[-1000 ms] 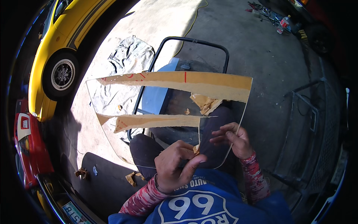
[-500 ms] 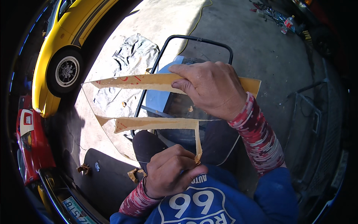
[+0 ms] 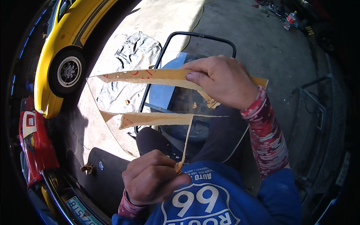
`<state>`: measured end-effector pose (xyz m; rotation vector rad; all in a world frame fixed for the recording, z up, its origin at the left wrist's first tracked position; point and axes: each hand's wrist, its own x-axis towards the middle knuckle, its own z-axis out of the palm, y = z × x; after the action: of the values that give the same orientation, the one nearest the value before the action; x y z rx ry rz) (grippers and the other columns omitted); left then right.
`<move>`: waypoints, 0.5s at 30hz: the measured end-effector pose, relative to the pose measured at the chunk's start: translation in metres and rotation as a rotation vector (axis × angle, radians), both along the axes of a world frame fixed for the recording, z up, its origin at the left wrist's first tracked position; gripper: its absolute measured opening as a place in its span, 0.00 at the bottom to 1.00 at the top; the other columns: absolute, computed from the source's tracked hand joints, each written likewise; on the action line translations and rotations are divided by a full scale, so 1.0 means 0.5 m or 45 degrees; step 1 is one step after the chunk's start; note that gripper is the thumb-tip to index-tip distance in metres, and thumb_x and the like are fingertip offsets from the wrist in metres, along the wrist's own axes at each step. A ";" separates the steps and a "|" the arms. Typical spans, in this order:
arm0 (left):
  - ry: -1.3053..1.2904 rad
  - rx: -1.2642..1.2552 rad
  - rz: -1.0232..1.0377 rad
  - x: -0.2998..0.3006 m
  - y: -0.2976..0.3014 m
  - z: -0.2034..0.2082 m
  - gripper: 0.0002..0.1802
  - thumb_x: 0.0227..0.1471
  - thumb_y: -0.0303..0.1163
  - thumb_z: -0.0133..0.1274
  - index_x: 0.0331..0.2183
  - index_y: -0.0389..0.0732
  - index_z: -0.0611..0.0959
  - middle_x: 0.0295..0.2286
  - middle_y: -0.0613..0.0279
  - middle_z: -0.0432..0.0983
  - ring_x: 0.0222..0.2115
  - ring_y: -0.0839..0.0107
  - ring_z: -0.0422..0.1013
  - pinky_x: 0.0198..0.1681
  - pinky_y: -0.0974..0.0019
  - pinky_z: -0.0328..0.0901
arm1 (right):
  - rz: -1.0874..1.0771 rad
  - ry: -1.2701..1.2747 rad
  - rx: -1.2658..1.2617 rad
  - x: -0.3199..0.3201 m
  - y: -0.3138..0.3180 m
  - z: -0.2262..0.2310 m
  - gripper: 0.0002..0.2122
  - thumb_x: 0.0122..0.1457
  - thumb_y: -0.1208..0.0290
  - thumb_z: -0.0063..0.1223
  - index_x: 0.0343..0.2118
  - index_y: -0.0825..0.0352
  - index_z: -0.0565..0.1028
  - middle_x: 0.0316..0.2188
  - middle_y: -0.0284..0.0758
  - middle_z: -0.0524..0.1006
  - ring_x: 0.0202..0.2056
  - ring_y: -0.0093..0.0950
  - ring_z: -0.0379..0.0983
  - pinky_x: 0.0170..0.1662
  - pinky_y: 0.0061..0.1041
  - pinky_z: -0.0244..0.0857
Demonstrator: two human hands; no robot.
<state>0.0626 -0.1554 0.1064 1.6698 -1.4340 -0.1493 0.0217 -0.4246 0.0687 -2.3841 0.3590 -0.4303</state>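
A clear plastic-looking sheet [image 3: 108, 98] with rounded lower corners tilts over my lap. My right hand [image 3: 225, 80] grips its far edge, thumb on the near face, over a band of tan backing paper [image 3: 150, 75] with red print. A second band of tan paper [image 3: 161, 119], torn at its edges, crosses the sheet's middle. From that band a thin paper strip [image 3: 185, 144] runs taut to my left hand [image 3: 152, 176]. My left fingers are closed on the strip's crumpled end, near my blue shirt.
Beyond the sheet stands a black tubular frame [image 3: 202, 36] with a dark surface inside it. A crumpled silver cover [image 3: 137, 50] lies on the concrete. Yellow [image 3: 47, 75] and red [image 3: 37, 142] cars stand at left. A bottle [image 3: 290, 20] stands far right; paper scraps [image 3: 88, 168] lie at lower left.
My left hand has moved left and slightly down, drawing the paper strip with it. The strip looks narrower and slants more. The sheet and my right hand have shifted slightly right.
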 end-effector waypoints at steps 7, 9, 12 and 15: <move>-0.068 -0.035 0.131 -0.001 0.037 0.025 0.23 0.45 0.41 0.78 0.26 0.39 0.80 0.21 0.55 0.79 0.19 0.68 0.77 0.20 0.69 0.70 | 0.005 0.091 0.068 -0.001 -0.003 0.014 0.15 0.68 0.58 0.58 0.50 0.60 0.86 0.37 0.41 0.87 0.38 0.38 0.85 0.44 0.35 0.75; -0.059 -0.072 0.165 0.002 0.046 0.027 0.24 0.44 0.43 0.78 0.26 0.39 0.80 0.20 0.55 0.79 0.18 0.68 0.77 0.20 0.70 0.70 | 0.003 0.117 0.082 -0.002 -0.003 0.019 0.15 0.68 0.58 0.58 0.51 0.61 0.85 0.37 0.41 0.87 0.38 0.37 0.85 0.45 0.34 0.75; -0.096 -0.091 0.210 0.010 0.065 0.038 0.25 0.44 0.45 0.78 0.26 0.39 0.80 0.20 0.55 0.79 0.18 0.68 0.77 0.20 0.70 0.70 | -0.004 0.144 0.113 -0.002 -0.005 0.026 0.15 0.68 0.59 0.58 0.51 0.61 0.85 0.37 0.40 0.87 0.38 0.34 0.86 0.45 0.32 0.75; -0.132 -0.062 0.231 0.019 0.087 0.056 0.25 0.43 0.46 0.78 0.26 0.39 0.80 0.19 0.55 0.79 0.18 0.68 0.78 0.20 0.69 0.70 | -0.014 0.186 0.135 0.001 -0.007 0.028 0.15 0.69 0.60 0.59 0.52 0.62 0.85 0.38 0.40 0.88 0.38 0.32 0.86 0.45 0.31 0.75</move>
<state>0.0721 -0.1120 0.1342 1.7795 -1.3419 0.0741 0.0221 -0.4283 0.0828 -2.3163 0.4495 -0.2363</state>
